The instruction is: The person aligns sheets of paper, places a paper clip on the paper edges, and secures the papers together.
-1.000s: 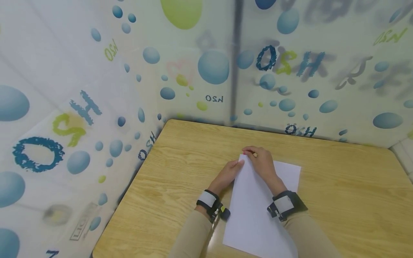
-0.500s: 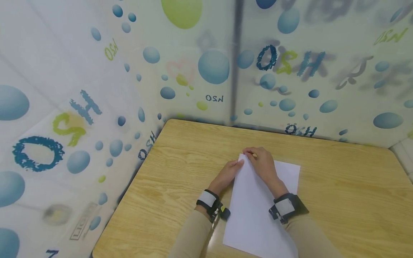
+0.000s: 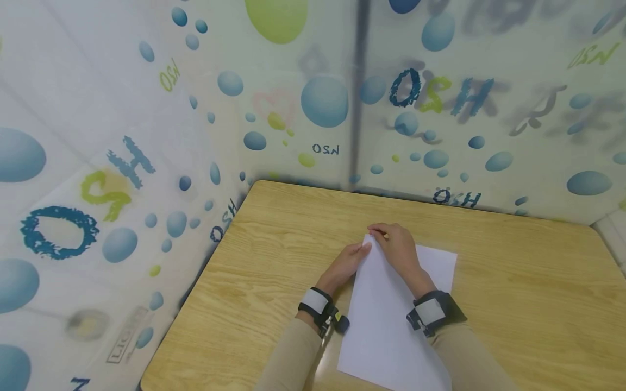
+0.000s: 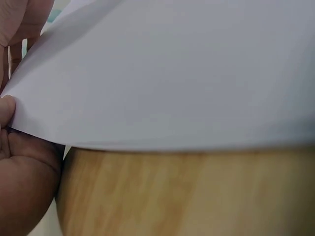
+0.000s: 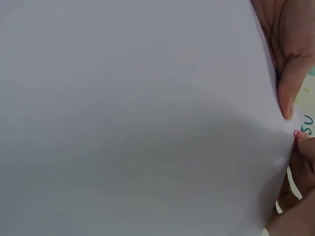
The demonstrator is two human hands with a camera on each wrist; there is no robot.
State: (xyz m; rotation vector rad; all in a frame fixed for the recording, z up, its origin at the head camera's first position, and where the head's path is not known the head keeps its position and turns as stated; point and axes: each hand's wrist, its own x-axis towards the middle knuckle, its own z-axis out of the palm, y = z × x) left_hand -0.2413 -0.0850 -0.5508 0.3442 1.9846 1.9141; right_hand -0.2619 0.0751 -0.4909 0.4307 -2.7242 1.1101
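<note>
White paper (image 3: 376, 326) lies lengthwise on the wooden table, its far left corner raised between the two hands. My left hand (image 3: 344, 266) pinches the paper's left edge near that corner, thumb on top and fingers underneath. Across the paper reaches my right hand (image 3: 398, 247), with thumb and forefinger pinched together at the corner's tip. A small pink wire loop, which looks like a paper clip (image 5: 298, 133), shows at those fingertips in the right wrist view; the rest of it is hidden by the fingers. In the left wrist view the paper (image 4: 172, 73) slopes up toward the hands.
The wooden table (image 3: 254, 260) has rounded corners and extends to both sides of the paper. Pale wall panels (image 3: 274, 157) with printed bubbles and letters stand along its back and left edges. Each wrist wears a black strap (image 3: 315, 307) with a small camera.
</note>
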